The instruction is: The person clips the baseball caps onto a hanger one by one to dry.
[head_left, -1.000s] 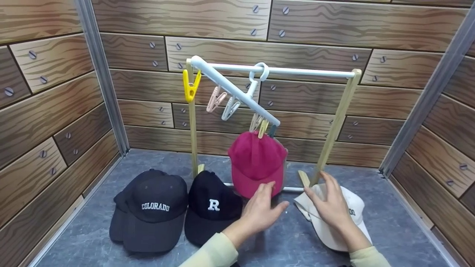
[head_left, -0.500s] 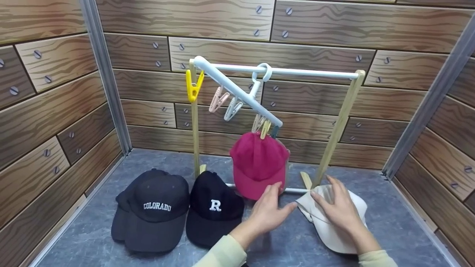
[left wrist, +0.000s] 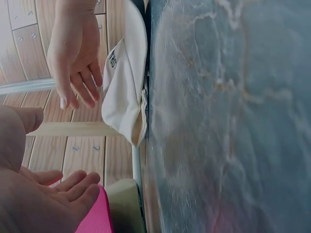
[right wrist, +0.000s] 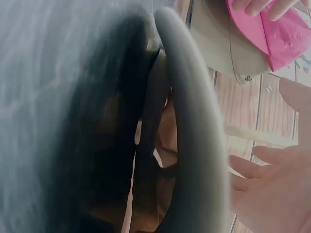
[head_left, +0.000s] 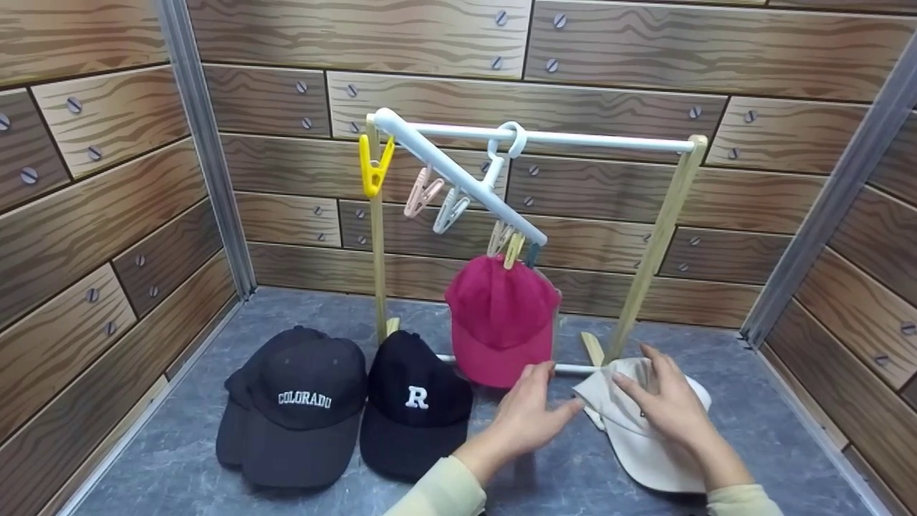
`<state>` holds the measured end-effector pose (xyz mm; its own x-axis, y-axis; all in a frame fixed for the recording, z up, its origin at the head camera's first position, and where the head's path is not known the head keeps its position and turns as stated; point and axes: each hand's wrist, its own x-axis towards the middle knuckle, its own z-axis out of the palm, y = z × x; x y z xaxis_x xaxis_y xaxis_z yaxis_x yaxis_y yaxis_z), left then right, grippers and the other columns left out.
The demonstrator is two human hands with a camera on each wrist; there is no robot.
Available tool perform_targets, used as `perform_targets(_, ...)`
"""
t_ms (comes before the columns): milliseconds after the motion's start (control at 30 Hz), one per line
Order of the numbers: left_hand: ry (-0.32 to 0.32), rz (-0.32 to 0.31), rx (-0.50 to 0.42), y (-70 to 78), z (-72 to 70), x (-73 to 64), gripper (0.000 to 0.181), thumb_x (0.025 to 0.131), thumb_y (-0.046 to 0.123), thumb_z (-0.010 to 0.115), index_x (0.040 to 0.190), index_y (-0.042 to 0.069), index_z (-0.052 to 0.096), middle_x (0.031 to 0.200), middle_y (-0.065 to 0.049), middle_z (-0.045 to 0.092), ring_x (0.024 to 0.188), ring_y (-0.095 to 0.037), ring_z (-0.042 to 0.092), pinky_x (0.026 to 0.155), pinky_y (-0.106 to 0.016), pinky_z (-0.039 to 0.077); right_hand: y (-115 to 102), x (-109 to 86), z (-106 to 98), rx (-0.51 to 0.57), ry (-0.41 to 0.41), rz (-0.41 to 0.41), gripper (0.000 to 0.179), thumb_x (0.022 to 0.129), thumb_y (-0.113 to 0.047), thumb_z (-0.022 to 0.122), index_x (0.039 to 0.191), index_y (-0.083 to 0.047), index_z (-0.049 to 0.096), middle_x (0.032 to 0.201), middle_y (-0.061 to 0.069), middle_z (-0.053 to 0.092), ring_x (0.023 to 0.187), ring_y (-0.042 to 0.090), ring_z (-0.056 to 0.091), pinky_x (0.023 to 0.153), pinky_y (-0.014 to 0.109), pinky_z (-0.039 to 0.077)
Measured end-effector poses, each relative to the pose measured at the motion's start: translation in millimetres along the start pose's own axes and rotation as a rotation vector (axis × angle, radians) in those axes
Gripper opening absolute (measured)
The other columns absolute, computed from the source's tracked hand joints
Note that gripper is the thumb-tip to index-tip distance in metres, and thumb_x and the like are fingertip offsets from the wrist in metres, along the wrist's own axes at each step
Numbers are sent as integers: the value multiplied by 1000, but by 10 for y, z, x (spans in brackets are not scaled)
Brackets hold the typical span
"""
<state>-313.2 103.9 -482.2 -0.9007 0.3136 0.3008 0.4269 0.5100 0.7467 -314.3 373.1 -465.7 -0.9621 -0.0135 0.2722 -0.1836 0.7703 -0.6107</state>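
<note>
My left hand (head_left: 529,412) is held with fingers extended just in front of the pink cap's brim, holding nothing. That pink cap (head_left: 501,315) hangs upright from a white clip hanger (head_left: 458,175), gripped at its top by clothespins (head_left: 513,251). Behind it shows the edge of a beige cap (right wrist: 214,43). On the table at the right lies a white cap (head_left: 648,459), brim toward me. My right hand (head_left: 673,401) hovers over it, fingers loosely spread, and hides its lettering in the head view. The left wrist view shows the right hand (left wrist: 77,58) above the white cap (left wrist: 124,92).
The hanger hooks on the white bar (head_left: 609,141) of a wooden-legged rack. A yellow clip (head_left: 374,165) hangs at its left end. Dark stacked caps (head_left: 301,408) reading COLORADO and a black cap (head_left: 415,408) with an R sit left. Wood-patterned walls (head_left: 824,129) surround the table.
Both hands have drifted a little right and toward me, the left away from the pink cap's brim. The right hand now covers the white cap's lettering. The view has shifted slightly.
</note>
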Motion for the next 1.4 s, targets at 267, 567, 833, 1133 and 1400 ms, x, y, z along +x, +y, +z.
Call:
perform_targets(267,-37,-16,-3,33,68,12,80,100,54,77,160,5,54,143,-5,66,133,-18,64,110,-40,54,80,35,-43,-58,-23,10,94,108,-51,71,167,11,32,165,42,37,152,62,35,123,76,28)
perform_targets(567,-74,-46,-40,31,121,26,81,100,54,77,160,6,53,147,-9,65,140,-20,60,114,-40,52,184,51,-134,-75,-30,39,95,108,-49,72,167,12,31,164,42,36,151,64,34,122,77,26)
perform_targets(833,-120,-71,-14,87,234,50,81,99,54,78,161,8,54,160,-12,58,153,-26,51,122,-44,45,291,61,-233,-101,-44,49,94,107,-49,72,165,13,32,164,45,32,150,67,32,121,79,26)
perform_targets(1133,-137,-5,-26,172,341,81,76,97,50,81,156,7,58,151,-6,63,144,-18,55,120,-36,45,423,70,-296,-95,-67,65,97,107,-47,74,166,14,28,164,48,27,149,70,30,119,82,25)
perform_targets(1400,-182,-46,39,217,455,119,87,95,57,80,162,7,53,158,-6,56,150,-22,49,123,-37,42,626,57,-326,-87,-147,142,103,109,-52,67,166,19,18,163,54,20,151,73,22,122,81,21)
